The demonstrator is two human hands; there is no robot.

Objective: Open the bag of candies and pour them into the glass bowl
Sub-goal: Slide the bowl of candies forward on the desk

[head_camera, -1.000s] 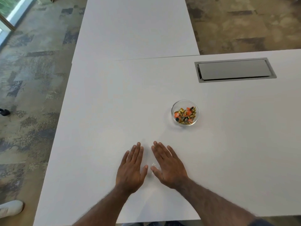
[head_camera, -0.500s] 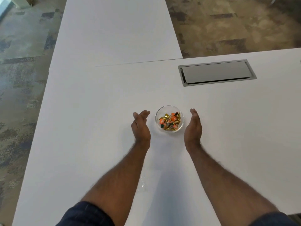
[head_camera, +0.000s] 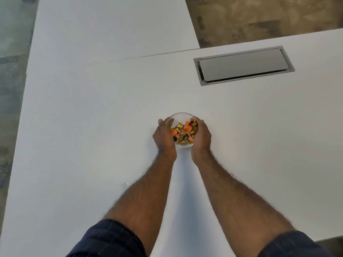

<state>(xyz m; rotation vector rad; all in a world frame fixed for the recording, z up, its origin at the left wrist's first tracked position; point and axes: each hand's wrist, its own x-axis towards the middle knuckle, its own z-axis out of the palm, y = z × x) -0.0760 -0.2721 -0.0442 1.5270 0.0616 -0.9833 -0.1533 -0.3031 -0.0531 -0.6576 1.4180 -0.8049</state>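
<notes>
A small clear glass bowl (head_camera: pixel 181 115) stands on the white table (head_camera: pixel 92 127), filled with gold and orange wrapped candies (head_camera: pixel 183 133). My left hand (head_camera: pixel 164 136) cups the bowl's left side and my right hand (head_camera: pixel 201 136) cups its right side, fingers curled around the glass. A scrap of clear plastic (head_camera: pixel 124 186), possibly the bag, lies on the table beside my left forearm.
A grey metal cable hatch (head_camera: pixel 243 64) is set into the table at the back right. A second white table (head_camera: pixel 111 28) adjoins at the back. Carpeted floor (head_camera: pixel 11 89) runs along the left table edge and behind.
My hands left the table near the front edge, reached to either side of the bowl, and have now closed around it.
</notes>
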